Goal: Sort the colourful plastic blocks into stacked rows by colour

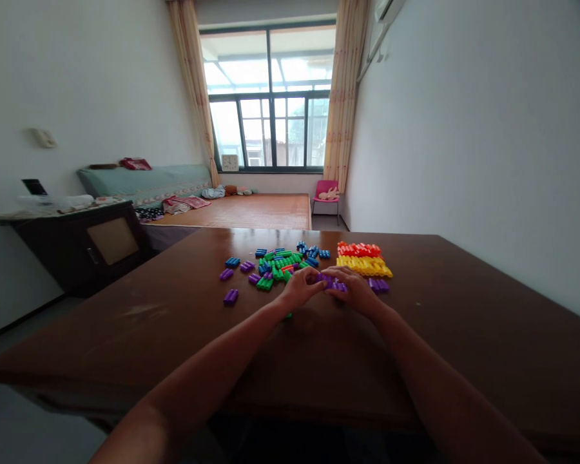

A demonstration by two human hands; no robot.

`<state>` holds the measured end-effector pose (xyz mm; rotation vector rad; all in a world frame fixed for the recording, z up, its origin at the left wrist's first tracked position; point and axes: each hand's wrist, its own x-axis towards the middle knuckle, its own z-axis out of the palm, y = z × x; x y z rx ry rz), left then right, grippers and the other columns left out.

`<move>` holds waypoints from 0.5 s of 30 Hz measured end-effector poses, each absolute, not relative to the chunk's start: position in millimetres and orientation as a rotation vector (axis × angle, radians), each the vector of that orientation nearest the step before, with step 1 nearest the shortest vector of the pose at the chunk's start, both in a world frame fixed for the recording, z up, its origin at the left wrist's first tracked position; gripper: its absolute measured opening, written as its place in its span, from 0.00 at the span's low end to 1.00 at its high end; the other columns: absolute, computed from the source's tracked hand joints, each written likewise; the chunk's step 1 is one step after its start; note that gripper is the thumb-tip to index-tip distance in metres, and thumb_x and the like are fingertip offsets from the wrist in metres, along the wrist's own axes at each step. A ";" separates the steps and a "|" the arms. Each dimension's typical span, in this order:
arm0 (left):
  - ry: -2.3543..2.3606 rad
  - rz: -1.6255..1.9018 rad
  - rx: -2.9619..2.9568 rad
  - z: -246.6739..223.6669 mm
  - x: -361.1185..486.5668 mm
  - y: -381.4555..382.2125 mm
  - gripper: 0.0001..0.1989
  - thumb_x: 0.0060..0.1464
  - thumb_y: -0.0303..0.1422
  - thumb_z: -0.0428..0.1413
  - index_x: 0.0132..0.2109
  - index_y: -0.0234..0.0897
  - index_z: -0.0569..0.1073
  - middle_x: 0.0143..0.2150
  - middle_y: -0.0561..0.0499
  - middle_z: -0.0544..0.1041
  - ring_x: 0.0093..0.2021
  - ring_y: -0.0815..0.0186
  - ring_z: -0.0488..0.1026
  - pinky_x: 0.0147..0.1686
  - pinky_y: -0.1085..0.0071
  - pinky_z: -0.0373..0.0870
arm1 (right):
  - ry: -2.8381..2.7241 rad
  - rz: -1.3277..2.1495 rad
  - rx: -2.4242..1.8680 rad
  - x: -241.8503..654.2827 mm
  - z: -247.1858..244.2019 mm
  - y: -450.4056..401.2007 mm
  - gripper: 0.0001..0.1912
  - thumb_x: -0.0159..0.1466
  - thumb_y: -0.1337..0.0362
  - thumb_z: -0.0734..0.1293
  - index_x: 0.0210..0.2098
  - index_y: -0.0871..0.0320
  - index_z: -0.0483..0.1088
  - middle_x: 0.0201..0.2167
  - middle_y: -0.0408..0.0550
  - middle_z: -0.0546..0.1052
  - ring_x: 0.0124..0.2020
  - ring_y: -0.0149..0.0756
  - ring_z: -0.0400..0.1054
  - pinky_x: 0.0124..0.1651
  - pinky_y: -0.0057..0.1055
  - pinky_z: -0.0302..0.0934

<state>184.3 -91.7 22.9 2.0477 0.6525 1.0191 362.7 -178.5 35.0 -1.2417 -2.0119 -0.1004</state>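
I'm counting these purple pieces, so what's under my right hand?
Some purple pieces show partly beneath your right hand. Whatever the hand itself covers is hidden, so I can't tell how many are there.

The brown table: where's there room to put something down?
Bare: right of the yellow row, to the right edge, and left of the nearest stray purple piece, to the left edge. Crowded: the middle, with green pieces and blue pieces by the left hand and purple pieces at the right hand.
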 end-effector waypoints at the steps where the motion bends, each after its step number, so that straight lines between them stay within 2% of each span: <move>1: 0.636 1.015 2.002 22.5 183.9 -91.2 0.14 0.46 0.40 0.63 0.33 0.34 0.72 0.29 0.53 0.73 0.29 0.70 0.68 0.30 0.73 0.64 | -2.011 -0.096 -1.238 361.5 33.6 -177.7 0.23 0.61 0.62 0.68 0.57 0.48 0.67 0.52 0.50 0.74 0.54 0.42 0.67 0.56 0.43 0.63; 5: 0.579 0.995 1.868 22.9 182.9 -93.5 0.15 0.46 0.40 0.63 0.34 0.33 0.71 0.31 0.52 0.75 0.30 0.70 0.71 0.32 0.73 0.67 | -2.002 -0.094 -1.220 354.5 32.6 -177.3 0.24 0.61 0.61 0.68 0.57 0.49 0.66 0.52 0.50 0.72 0.54 0.41 0.66 0.56 0.41 0.63; 8: 0.545 0.982 1.836 26.7 180.0 -96.1 0.14 0.50 0.40 0.60 0.36 0.33 0.72 0.31 0.50 0.76 0.31 0.68 0.73 0.32 0.73 0.68 | -2.000 -0.121 -1.265 362.8 38.5 -179.7 0.24 0.61 0.59 0.67 0.57 0.49 0.67 0.52 0.50 0.71 0.53 0.42 0.66 0.55 0.40 0.64; 11: 0.546 1.003 1.812 31.8 170.1 -91.9 0.14 0.53 0.41 0.58 0.39 0.34 0.73 0.34 0.49 0.78 0.33 0.67 0.75 0.32 0.72 0.70 | -1.819 -0.269 -1.450 398.5 43.3 -182.9 0.23 0.61 0.57 0.66 0.56 0.51 0.68 0.52 0.51 0.72 0.54 0.45 0.65 0.57 0.44 0.61; 15: 0.608 1.069 1.723 35.2 149.6 -75.9 0.15 0.51 0.42 0.59 0.41 0.34 0.72 0.35 0.48 0.79 0.33 0.66 0.76 0.30 0.72 0.71 | -1.576 -0.397 -1.755 459.5 33.6 -186.5 0.24 0.61 0.56 0.64 0.55 0.53 0.69 0.52 0.53 0.73 0.52 0.48 0.65 0.56 0.47 0.59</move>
